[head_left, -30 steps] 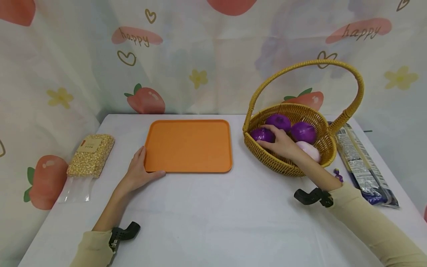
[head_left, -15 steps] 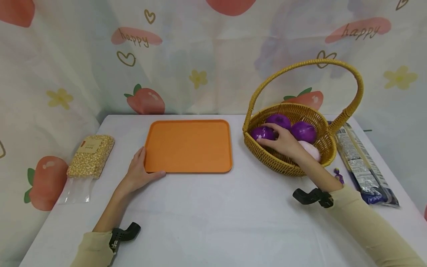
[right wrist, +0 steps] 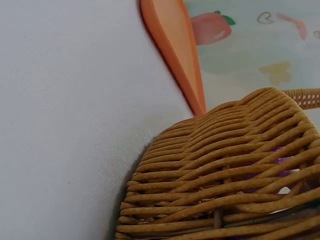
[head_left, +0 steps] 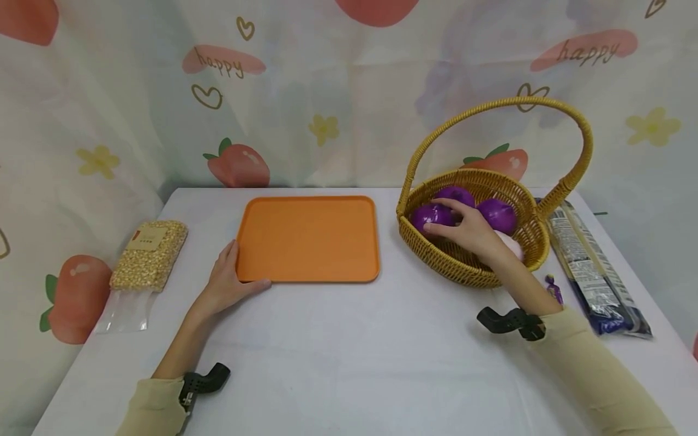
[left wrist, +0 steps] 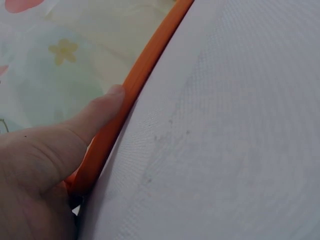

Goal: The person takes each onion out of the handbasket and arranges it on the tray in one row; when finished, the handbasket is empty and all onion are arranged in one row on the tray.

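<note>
Though basketed, onion [head_left: 432,216] within grip [head_left: 468,230]

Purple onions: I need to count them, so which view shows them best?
The head view: three purple onions lie in the basket, the right hand on one. The right wrist view shows purple slivers through the wicker; the left wrist view shows none.

Both arms wear long, pale beige sleeves that end at the wrists. A small black camera mount [head_left: 203,383] is strapped at the left cuff, and a matching black mount [head_left: 509,321] sits at the right cuff.
</note>
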A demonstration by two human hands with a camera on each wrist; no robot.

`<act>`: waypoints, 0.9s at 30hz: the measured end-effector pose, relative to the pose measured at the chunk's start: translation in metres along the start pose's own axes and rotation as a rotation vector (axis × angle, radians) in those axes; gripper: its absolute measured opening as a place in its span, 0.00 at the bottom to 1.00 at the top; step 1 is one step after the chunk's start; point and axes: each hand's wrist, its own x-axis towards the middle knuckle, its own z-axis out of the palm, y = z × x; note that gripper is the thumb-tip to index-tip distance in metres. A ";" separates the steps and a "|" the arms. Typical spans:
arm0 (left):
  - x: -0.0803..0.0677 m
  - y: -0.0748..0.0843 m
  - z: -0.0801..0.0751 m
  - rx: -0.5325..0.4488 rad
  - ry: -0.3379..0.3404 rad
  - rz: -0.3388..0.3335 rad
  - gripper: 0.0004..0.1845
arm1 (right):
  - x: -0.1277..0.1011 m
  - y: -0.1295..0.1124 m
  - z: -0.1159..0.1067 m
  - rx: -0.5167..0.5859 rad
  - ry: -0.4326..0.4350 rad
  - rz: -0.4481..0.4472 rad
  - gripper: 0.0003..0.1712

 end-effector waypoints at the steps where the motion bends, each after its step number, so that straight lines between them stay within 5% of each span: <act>1: 0.000 0.000 0.000 0.001 0.000 -0.002 0.66 | 0.000 0.001 -0.001 0.014 -0.002 0.008 0.45; 8: 0.000 0.001 0.000 0.002 -0.001 0.001 0.66 | -0.002 0.002 -0.004 0.147 -0.021 0.034 0.45; 18: -0.001 0.002 0.000 -0.004 0.003 -0.007 0.66 | -0.003 0.000 -0.006 0.115 0.036 0.037 0.46; 27: 0.000 0.002 0.000 0.002 0.009 -0.001 0.66 | -0.004 -0.002 -0.006 0.219 0.133 -0.021 0.43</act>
